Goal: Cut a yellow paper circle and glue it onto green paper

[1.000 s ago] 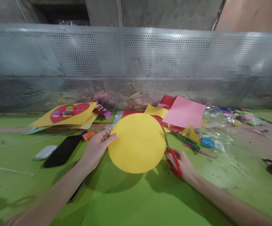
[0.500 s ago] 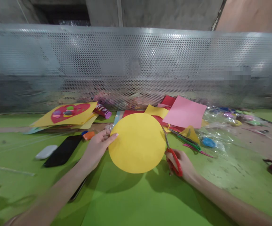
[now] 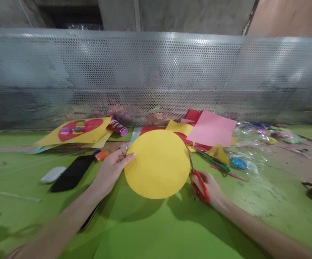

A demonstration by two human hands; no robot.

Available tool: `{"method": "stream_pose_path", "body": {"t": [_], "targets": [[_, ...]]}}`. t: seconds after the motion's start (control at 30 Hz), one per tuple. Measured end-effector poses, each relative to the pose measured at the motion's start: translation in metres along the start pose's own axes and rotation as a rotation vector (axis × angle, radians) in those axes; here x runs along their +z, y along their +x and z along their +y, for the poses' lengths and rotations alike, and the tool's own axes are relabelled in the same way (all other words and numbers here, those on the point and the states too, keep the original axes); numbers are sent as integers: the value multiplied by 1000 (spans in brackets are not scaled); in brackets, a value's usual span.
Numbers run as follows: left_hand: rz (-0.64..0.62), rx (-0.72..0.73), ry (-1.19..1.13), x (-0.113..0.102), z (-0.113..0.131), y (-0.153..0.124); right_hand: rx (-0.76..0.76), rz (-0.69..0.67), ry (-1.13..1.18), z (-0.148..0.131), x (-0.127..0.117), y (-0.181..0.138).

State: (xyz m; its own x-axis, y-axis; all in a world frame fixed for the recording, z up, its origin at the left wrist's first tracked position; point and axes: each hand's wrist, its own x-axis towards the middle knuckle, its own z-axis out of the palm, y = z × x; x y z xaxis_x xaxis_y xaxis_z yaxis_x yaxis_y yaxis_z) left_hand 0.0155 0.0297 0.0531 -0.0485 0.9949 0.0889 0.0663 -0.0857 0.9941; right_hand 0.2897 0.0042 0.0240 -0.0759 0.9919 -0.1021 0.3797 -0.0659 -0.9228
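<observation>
A round yellow paper disc [image 3: 157, 165] is held up in the middle of the head view, over a green sheet [image 3: 156, 230]. My left hand [image 3: 115, 167] pinches its left edge, thumb on the front and the other fingers behind. In my right hand [image 3: 208, 185] are red-handled scissors [image 3: 201, 185], their blades pointing up beside the disc's right edge. Whether the blades touch the paper I cannot tell. Behind the disc lie pink paper [image 3: 212, 129] and a yellow sheet [image 3: 179, 126], with red pieces among them.
Green-handled scissors [image 3: 218, 162] lie right of the disc, near a blue lump [image 3: 239, 163] and clear plastic wrap. On the left are a black phone [image 3: 73, 172], a white case [image 3: 53, 175] and a yellow card with a red heart [image 3: 80, 130]. A perforated metal panel [image 3: 156, 75] rises behind.
</observation>
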Motion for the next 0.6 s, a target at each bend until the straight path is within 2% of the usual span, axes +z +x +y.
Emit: {"method": "stream_pose_path", "body": {"t": [0.6], "targets": [[-3, -8, -33, -1, -1, 1, 27, 30, -32, -3, 1, -1]]}}
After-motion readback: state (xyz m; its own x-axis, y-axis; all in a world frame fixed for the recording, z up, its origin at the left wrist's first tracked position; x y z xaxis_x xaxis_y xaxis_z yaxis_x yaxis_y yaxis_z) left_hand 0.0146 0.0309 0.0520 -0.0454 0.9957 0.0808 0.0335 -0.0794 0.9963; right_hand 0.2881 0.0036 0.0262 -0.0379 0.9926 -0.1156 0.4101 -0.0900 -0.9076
